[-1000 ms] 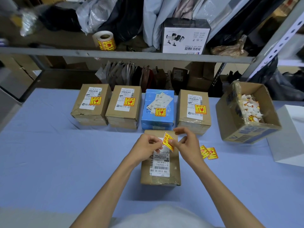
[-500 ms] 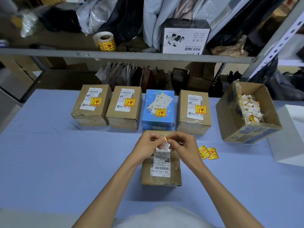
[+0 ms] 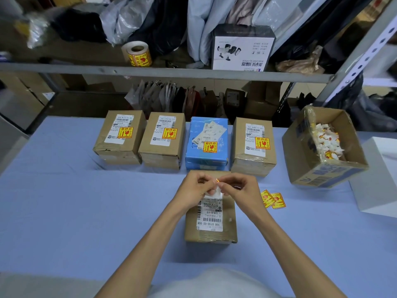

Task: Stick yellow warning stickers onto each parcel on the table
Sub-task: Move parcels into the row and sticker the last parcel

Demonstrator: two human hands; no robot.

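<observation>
A brown parcel (image 3: 211,231) with a white shipping label lies in front of me on the blue table. Above its far end my left hand (image 3: 196,187) and my right hand (image 3: 241,188) pinch a yellow warning sticker (image 3: 217,180) between them; only a sliver of yellow and its white backing show. Behind stand several parcels in a row, each bearing a yellow sticker: two brown ones (image 3: 120,136) (image 3: 162,139), a blue one (image 3: 207,143) and another brown one (image 3: 253,145). Two loose yellow stickers (image 3: 272,198) lie to the right of my right hand.
An open cardboard box (image 3: 324,171) holding crumpled sticker backings tilts at the right. A white box (image 3: 378,179) sits at the far right edge. A sticker roll (image 3: 137,53) and a scanner box (image 3: 241,50) stand on the shelf (image 3: 150,72) behind the table (image 3: 64,201).
The sticker, held face up a second ago, has been turned edge-on between my fingers and my hands have drawn closer together. The parcels have not moved.
</observation>
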